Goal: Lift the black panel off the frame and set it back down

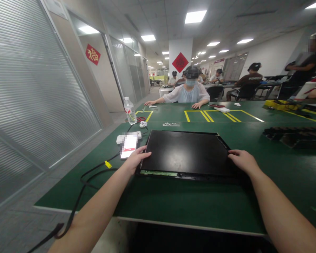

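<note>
A black flat screen panel (188,153) lies face up on the green table (173,200) in front of me, with a thin strip of circuit board showing along its near edge. My left hand (136,159) rests on the panel's left near corner, fingers stretched along the edge. My right hand (242,160) grips the right edge, fingers curled onto it. Both hands touch the panel, which lies flat on the table.
A phone (129,145) and a white power bank lie left of the panel, with a black cable (94,172) running off the table's edge. A water bottle (130,111) stands behind them. A black tray (295,135) sits to the right. A person sits across the table; others work further back.
</note>
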Demonstrator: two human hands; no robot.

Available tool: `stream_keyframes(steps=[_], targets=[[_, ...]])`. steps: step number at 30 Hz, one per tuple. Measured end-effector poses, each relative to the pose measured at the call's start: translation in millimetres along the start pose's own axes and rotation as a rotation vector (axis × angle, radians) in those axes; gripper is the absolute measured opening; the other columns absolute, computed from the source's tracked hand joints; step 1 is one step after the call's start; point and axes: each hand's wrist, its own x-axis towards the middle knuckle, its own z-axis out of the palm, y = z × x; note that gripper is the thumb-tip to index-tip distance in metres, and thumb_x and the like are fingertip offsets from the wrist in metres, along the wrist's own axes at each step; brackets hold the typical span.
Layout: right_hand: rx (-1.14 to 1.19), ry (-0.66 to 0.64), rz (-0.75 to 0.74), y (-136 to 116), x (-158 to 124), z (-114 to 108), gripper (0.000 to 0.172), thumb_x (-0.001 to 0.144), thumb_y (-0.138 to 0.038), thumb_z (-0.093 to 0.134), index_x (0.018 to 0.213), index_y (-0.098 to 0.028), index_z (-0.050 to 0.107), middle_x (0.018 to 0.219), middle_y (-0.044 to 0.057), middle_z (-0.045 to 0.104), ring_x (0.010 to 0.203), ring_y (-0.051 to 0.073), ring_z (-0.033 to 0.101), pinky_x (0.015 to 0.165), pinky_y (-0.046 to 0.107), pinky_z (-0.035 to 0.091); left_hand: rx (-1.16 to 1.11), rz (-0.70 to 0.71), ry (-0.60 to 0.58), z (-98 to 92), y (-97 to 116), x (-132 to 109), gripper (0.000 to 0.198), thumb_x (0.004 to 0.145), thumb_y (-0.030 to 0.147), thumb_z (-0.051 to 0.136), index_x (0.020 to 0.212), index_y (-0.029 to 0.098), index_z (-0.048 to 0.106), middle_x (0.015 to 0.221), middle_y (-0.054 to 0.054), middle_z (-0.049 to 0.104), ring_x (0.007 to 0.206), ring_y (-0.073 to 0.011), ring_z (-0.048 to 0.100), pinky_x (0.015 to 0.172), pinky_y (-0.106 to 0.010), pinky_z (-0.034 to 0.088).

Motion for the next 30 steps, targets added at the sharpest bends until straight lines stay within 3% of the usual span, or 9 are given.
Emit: stream_keyframes(steps=[5, 19, 25, 30], targets=[[-0.002, -0.031, 0.014, -4.5, -3.9, -2.9, 0.04, 0.077, -0.039, 0.066, 0.106, -0.022, 0.087, 0.109, 0.011, 0.082, 0.099, 0.031, 0.075, 0.078, 0.035, 0.056, 0.001, 0.047, 0.039, 5.8, 2.1, -5.1, 0.072, 0.073, 0.01, 0.089, 0.139, 0.017, 0.065, 0.106, -0.011, 0.083, 0.09, -0.0268, 0.082, 0.089, -0.037, 0.067], [0.005, -0.027, 0.015, -8.5, -5.9, -5.9, 0.036, 0.076, -0.038, 0.067, 0.102, -0.023, 0.087, 0.108, 0.011, 0.081, 0.098, 0.031, 0.075, 0.078, 0.035, 0.056, 0.027, 0.196, -0.083, 0.4, 1.3, -5.5, 0.07, 0.07, 0.025, 0.095, 0.136, 0.018, 0.071, 0.126, -0.013, 0.079, 0.121, -0.0331, 0.074, 0.11, -0.044, 0.058], [0.039, -0.07, 0.044, -12.5, -8.9, -10.2, 0.043, 0.077, -0.035, 0.066, 0.114, -0.021, 0.084, 0.118, 0.012, 0.079, 0.104, 0.03, 0.073, 0.084, 0.036, 0.056, 0.002, 0.242, -0.121, 5.8, 2.6, -8.0, 0.073, 0.069, 0.028, 0.095, 0.138, 0.018, 0.071, 0.13, -0.014, 0.078, 0.125, -0.0361, 0.072, 0.111, -0.047, 0.057], [0.107, -0.044, 0.091, -10.4, -6.8, -9.5, 0.057, 0.078, -0.039, 0.066, 0.13, -0.019, 0.077, 0.11, 0.011, 0.079, 0.093, 0.027, 0.073, 0.08, 0.036, 0.055, -0.039, 0.271, -0.164, 11.3, 2.7, -12.1, 0.079, 0.071, 0.028, 0.093, 0.144, 0.017, 0.066, 0.136, -0.016, 0.075, 0.13, -0.038, 0.068, 0.111, -0.047, 0.057]])
